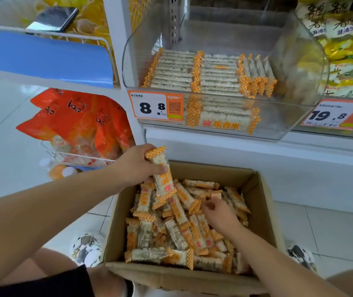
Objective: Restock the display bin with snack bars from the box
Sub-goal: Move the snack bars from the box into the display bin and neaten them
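A cardboard box [265, 202] on the floor holds several white-and-orange snack bars [177, 234] in a loose heap. My left hand [134, 166] is above the box's far left corner, shut on a few snack bars [162, 179] held upright. My right hand [218, 213] is down in the box on the heap, fingers curled at a bar; whether it grips one I cannot tell. Above, the clear plastic display bin [289, 116] on the shelf holds neat rows of the same bars [195, 71], with free room at its right and back.
A price tag reading 8.8 [154, 107] is on the bin's front. Red snack bags [74, 121] fill a wire basket at left, under a blue panel [42, 54]. Yellow packets [347, 52] fill the neighbouring bin at right. My shoes [87, 247] flank the box.
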